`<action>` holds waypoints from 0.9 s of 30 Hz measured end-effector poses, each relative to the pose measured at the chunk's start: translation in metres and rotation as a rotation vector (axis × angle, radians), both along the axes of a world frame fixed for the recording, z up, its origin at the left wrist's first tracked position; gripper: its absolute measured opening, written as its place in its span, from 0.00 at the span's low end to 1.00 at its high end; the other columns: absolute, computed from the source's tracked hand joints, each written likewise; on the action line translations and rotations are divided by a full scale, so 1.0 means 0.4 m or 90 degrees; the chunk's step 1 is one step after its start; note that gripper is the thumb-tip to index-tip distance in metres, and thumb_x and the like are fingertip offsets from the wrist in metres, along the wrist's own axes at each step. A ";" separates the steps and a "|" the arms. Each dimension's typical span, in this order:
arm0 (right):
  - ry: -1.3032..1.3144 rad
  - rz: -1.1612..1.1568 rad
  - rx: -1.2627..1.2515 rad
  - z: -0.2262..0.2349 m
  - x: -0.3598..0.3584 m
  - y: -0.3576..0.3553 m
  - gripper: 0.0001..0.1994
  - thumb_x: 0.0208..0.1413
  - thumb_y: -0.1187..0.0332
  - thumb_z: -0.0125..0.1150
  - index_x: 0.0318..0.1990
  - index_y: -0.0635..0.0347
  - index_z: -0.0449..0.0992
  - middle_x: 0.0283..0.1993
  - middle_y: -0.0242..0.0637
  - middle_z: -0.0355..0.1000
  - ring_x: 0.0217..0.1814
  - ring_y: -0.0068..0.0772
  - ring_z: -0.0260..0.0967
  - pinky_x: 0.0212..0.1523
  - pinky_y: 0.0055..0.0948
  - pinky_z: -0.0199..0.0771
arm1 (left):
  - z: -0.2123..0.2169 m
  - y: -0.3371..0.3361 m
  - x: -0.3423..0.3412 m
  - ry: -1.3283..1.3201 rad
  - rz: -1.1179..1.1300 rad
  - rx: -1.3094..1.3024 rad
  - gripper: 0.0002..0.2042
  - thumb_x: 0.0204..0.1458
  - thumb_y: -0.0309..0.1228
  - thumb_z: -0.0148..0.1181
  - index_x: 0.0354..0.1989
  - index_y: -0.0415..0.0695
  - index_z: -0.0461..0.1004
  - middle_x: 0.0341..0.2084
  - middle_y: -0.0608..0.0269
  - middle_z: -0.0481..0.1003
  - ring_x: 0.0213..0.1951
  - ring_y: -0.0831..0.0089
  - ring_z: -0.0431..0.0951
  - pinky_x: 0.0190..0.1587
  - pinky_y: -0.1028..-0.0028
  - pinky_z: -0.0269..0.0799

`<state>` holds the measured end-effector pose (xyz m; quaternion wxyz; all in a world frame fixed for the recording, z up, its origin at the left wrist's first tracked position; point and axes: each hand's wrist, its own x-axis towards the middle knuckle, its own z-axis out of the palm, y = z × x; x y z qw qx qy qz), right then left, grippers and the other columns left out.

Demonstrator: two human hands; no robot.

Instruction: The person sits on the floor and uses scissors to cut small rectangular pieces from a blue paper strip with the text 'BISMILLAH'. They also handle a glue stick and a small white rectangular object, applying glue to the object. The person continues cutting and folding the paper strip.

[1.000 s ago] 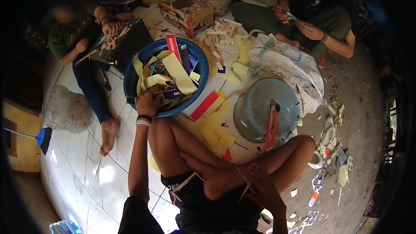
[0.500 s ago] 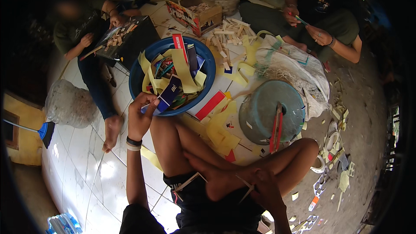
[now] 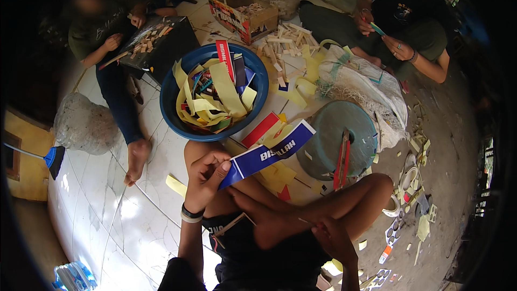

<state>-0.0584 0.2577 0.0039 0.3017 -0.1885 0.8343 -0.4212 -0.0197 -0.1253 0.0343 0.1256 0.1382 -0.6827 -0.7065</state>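
My left hand point(image 3: 207, 180) pinches one end of a long blue strip with white lettering point(image 3: 256, 159). The strip slants up to the right above my crossed legs, its far end curling to show a pale yellow back. Low over my lap, my right hand point(image 3: 334, 240) is closed on what look like scissors point(image 3: 306, 221), of which only a thin pale end shows. A thin angled wooden piece point(image 3: 230, 225) lies across my shorts. Beyond my left hand stands a blue basin point(image 3: 168, 118) full of yellow strips point(image 3: 229, 89), with a red strip point(image 3: 225, 59) at its far side.
A grey-green round tub point(image 3: 323, 129) stands upside down at the right, red-handled cutters point(image 3: 342, 161) on it. Behind lie wooden pieces point(image 3: 285, 40), a carton point(image 3: 242, 19) and a white sack point(image 3: 366, 81). Two people sit farther off, one beside a black box point(image 3: 164, 48). Scraps litter the floor.
My left hand has drawn the blue strip out of the basin, toward me and to the right, over my legs. The pale blades at my right hand, spread before, now show as one thin line.
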 end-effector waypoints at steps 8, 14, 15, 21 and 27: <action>-0.474 -0.198 -0.309 -0.026 0.065 -0.038 0.26 0.77 0.57 0.40 0.71 0.64 0.66 0.62 0.36 0.75 0.54 0.25 0.71 0.58 0.29 0.70 | -0.068 0.148 0.050 -0.050 -0.033 0.099 0.08 0.66 0.28 0.62 0.46 0.35 0.77 0.34 0.68 0.79 0.37 0.84 0.75 0.42 0.82 0.70; -0.546 -0.146 -0.284 -0.027 0.071 -0.069 0.29 0.73 0.58 0.47 0.74 0.68 0.59 0.70 0.44 0.68 0.62 0.33 0.71 0.59 0.34 0.72 | -0.069 0.153 0.069 -0.053 -0.011 0.078 0.08 0.65 0.27 0.63 0.47 0.35 0.76 0.37 0.66 0.79 0.39 0.82 0.76 0.45 0.80 0.71; -0.563 -0.168 -0.324 -0.023 0.069 -0.073 0.29 0.73 0.58 0.48 0.74 0.68 0.59 0.70 0.44 0.69 0.62 0.32 0.71 0.58 0.33 0.72 | -0.068 0.154 0.068 -0.055 -0.022 0.091 0.08 0.65 0.27 0.62 0.47 0.35 0.76 0.37 0.66 0.79 0.39 0.82 0.76 0.45 0.80 0.71; -0.545 -0.226 -0.412 0.002 0.058 -0.077 0.31 0.72 0.55 0.50 0.74 0.68 0.60 0.58 0.38 0.73 0.50 0.26 0.69 0.49 0.25 0.69 | -0.069 0.167 0.058 -0.079 -0.035 0.096 0.07 0.66 0.25 0.61 0.48 0.35 0.76 0.37 0.67 0.79 0.39 0.83 0.76 0.44 0.81 0.71; -0.538 -0.231 -0.345 -0.021 0.056 -0.057 0.32 0.68 0.52 0.51 0.71 0.68 0.63 0.46 0.31 0.70 0.39 0.21 0.61 0.42 0.22 0.64 | -0.081 0.174 0.056 -0.104 -0.017 0.108 0.07 0.66 0.25 0.60 0.47 0.35 0.77 0.36 0.68 0.79 0.39 0.84 0.76 0.44 0.81 0.71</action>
